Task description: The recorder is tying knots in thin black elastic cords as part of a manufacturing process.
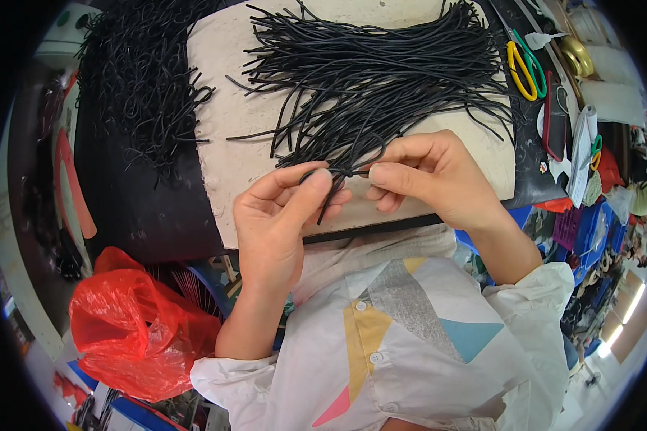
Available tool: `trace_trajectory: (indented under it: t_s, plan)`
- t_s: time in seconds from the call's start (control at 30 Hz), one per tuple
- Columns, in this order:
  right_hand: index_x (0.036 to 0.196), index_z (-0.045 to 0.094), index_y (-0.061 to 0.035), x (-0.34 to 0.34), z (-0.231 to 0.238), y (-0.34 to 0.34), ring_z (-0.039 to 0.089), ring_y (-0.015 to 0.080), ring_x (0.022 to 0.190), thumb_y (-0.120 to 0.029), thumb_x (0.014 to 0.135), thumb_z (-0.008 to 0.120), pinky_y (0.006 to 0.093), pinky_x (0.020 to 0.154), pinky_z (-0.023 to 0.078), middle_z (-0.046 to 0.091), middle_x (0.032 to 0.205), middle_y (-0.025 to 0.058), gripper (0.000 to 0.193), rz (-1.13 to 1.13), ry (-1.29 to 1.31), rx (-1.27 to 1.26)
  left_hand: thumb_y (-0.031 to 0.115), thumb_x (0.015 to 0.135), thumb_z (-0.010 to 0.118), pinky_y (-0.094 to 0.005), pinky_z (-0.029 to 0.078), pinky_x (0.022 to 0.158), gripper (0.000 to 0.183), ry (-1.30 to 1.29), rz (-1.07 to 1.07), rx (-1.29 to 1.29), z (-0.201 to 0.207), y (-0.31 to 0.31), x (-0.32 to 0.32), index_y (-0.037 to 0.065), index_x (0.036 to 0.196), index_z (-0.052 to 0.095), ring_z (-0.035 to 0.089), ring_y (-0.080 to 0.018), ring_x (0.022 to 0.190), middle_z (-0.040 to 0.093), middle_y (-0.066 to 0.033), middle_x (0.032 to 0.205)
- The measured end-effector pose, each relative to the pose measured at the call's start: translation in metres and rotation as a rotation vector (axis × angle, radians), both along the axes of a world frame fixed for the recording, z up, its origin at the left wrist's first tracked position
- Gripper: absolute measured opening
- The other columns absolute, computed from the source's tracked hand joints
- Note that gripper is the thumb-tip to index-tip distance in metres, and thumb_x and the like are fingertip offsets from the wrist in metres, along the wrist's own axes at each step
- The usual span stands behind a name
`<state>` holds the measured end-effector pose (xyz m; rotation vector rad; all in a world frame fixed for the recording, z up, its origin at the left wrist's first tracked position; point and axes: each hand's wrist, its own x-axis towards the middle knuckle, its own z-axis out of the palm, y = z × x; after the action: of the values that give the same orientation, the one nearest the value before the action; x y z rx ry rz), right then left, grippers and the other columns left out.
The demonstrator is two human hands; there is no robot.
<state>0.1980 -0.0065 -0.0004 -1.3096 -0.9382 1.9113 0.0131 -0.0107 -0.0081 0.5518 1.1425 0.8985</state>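
A thin black cord (347,171) with a small knot in it is stretched between my hands, over the near edge of a cream board (226,172). My left hand (284,201) pinches the cord between thumb and forefinger, with a loose end hanging below. Thumb and forefinger of my right hand (424,176) are closed on the cord's other end, just right of the knot. Right behind my hands, a thick bundle of straight black cords (374,65) lies across the board.
A heap of looped black cords (144,79) lies at the far left on the black surface. Scissors with yellow and green handles (522,70) lie at the right, beside a dark red narrow object (553,118). A red plastic bag (133,323) sits at the lower left.
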Motion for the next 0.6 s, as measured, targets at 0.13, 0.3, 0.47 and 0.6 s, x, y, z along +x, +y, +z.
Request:
trace_trajectory:
  t_s: [0.13,0.3,0.47,0.6]
  plan:
    - [0.082,0.061,-0.0001,0.003,-0.003,0.000,0.055,0.0058,0.059,-0.012,0.083,0.058,0.0184,0.056,0.046,0.059,0.068,0.0016,0.012,0.026,-0.030,0.037,0.007,0.083,0.058,-0.0257,0.052,0.064,0.018,-0.206,-0.068,-0.132,0.005,0.007,-0.008,-0.008,0.093,0.058,0.064,-0.0188,0.073,0.063,-0.0128,0.083]
    - [0.081,0.060,0.0006,0.000,-0.004,-0.005,0.052,0.0033,0.062,-0.012,0.082,0.058,0.0169,0.056,0.042,0.057,0.069,-0.0001,0.013,0.049,-0.034,0.094,0.008,0.082,0.059,-0.0247,0.051,0.062,0.017,-0.014,-0.258,-0.042,0.007,0.008,-0.007,-0.005,0.093,0.060,0.062,-0.0157,0.069,0.063,-0.0118,0.080]
    - [0.082,0.059,0.0012,-0.007,-0.010,-0.008,0.048,0.0029,0.066,-0.012,0.081,0.060,0.0186,0.057,0.040,0.056,0.072,-0.0002,0.013,-0.047,-0.112,0.314,0.007,0.081,0.060,-0.0230,0.050,0.054,0.013,0.000,-0.351,-0.007,0.002,0.010,-0.007,-0.003,0.089,0.061,0.062,-0.0158,0.062,0.063,-0.0121,0.073]
    - [0.080,0.058,0.0013,-0.012,-0.005,-0.008,0.047,0.0028,0.065,-0.010,0.081,0.060,0.0189,0.056,0.038,0.054,0.071,-0.0004,0.012,-0.024,-0.169,0.378,0.006,0.080,0.061,-0.0221,0.050,0.052,0.010,-0.077,-0.385,-0.033,0.002,0.009,-0.007,-0.003,0.085,0.060,0.062,-0.0155,0.061,0.063,-0.0121,0.071]
